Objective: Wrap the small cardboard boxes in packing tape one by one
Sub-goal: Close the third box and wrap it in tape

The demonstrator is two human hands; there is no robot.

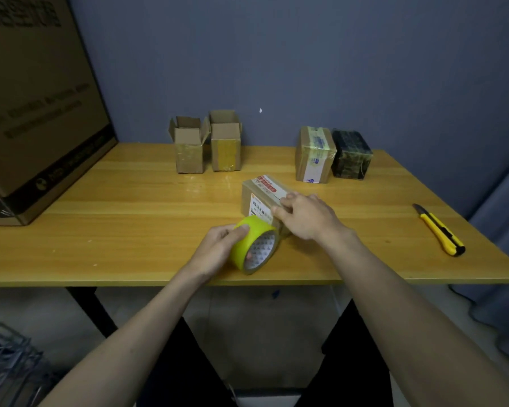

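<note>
A blue-grey wall stands behind the yellow wooden bench point(130, 230), and my two bare forearms reach in over its near edge. My left hand point(218, 248) is curled around a yellow roll of packing tape point(254, 245), thumb on top of the roll and fingers tucked through the core, holding it upright on its rim close to the near edge, around the middle of the bench. The roll sits right against the near end of the cardboard box point(262, 198) I am working on, a small brown one with a barcode label on its side and a red-and-white sticker on top. My right hand point(306, 215) lies on that box, palm down, fingers bent and pressing along its top edge and side; whether a loose end of tape is under them I cannot tell. Along the far edge, two open-topped boxes point(207, 145) stand side by side left of centre, flaps up. To the right of centre on the same edge, a taped brown box point(315, 154) stands touching a dark wrapped box point(351, 155). A yellow utility knife point(440, 230) lies near the right edge, well apart from my hands. A large cardboard carton point(39, 113) fills the far left corner.
</note>
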